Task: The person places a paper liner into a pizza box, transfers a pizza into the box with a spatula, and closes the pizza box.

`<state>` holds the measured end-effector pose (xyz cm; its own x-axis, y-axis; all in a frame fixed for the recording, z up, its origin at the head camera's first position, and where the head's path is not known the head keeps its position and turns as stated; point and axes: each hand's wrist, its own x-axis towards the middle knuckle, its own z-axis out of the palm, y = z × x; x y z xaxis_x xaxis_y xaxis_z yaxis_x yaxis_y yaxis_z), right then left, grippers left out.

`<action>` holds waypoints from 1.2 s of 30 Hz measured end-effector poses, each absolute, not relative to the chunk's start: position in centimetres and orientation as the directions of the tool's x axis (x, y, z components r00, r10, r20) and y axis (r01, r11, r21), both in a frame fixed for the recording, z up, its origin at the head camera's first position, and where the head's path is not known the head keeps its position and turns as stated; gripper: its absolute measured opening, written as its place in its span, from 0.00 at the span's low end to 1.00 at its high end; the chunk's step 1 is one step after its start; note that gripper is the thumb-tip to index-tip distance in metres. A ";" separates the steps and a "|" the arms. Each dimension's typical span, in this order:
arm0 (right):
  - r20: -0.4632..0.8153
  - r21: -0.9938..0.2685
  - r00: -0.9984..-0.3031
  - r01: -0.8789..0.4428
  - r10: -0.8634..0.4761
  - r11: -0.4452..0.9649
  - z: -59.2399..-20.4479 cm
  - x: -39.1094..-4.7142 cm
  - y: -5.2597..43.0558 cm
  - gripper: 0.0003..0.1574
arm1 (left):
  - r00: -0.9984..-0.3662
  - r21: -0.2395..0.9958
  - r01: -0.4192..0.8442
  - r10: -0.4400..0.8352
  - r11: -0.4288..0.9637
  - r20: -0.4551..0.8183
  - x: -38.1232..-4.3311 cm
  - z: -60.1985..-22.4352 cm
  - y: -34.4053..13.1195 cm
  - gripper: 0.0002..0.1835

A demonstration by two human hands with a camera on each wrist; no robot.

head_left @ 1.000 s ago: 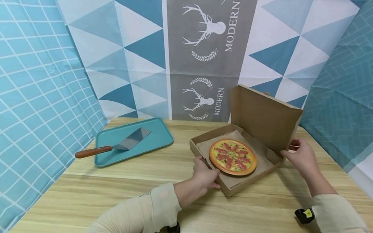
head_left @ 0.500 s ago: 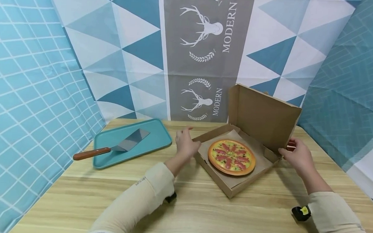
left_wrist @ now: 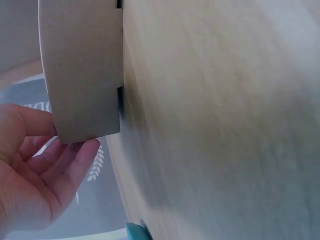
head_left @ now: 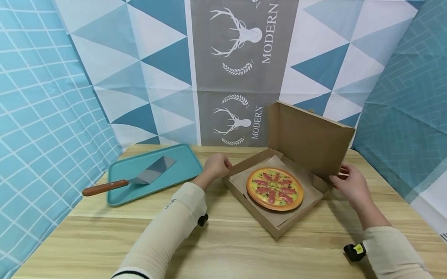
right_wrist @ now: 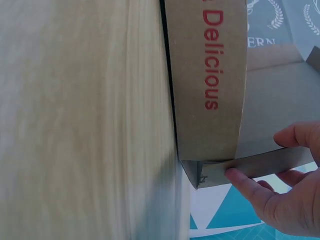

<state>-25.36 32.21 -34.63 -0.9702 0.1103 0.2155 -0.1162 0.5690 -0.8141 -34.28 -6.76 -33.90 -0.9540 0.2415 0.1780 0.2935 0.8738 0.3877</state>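
Observation:
A brown cardboard pizza box (head_left: 243, 206) stands on the table with its lid (head_left: 308, 138) raised at the back right. Inside, on brown paper, lies a round pizza (head_left: 275, 189) with red strips on a yellow top. My left hand (head_left: 216, 165) holds the box's left corner; its fingertips (left_wrist: 90, 147) bend around the end of the wall in the left wrist view. My right hand (head_left: 352, 186) grips the lid's side flap near the hinge corner. One of its fingertips (right_wrist: 235, 175) presses low by that corner, with the thumb over the flap's edge.
At the left lies a teal tray (head_left: 122, 167), with a pizza server (head_left: 156, 170) across it. The server's wooden handle (head_left: 105, 187) sticks out past the tray's left edge. A patterned cloth backdrop (head_left: 166, 72) rises behind the table.
My left hand has let go of the box's front left wall and moved back to its left corner. My right hand has stayed at the lid's flap. The view has shifted slightly.

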 end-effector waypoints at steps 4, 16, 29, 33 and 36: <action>0.207 -0.811 -0.973 -0.112 0.103 0.574 -34.8 -26.0 32.0 0.39 | -0.942 0.384 0.329 0.275 0.863 0.189 -33.8 -34.1 -7.2 0.09; 0.179 -0.797 -0.983 -0.116 0.048 0.593 -34.5 -28.3 30.6 0.41 | -0.953 0.477 0.298 0.287 0.827 0.097 -30.5 -34.5 -9.0 0.15; 0.246 -0.794 -0.968 -0.227 -0.044 0.564 -34.6 -31.0 29.0 0.33 | -0.979 0.579 0.185 0.199 0.794 0.040 -26.8 -35.0 -9.6 0.18; 0.257 -0.803 -0.964 -0.252 -0.067 0.541 -34.8 -31.6 28.6 0.32 | -0.983 0.671 0.139 0.185 0.728 0.004 -25.9 -35.1 -9.9 0.19; 0.254 -0.818 -0.963 -0.265 -0.093 0.510 -35.0 -31.8 28.3 0.32 | -0.980 0.751 0.103 0.195 0.653 -0.035 -25.3 -35.1 -10.0 0.21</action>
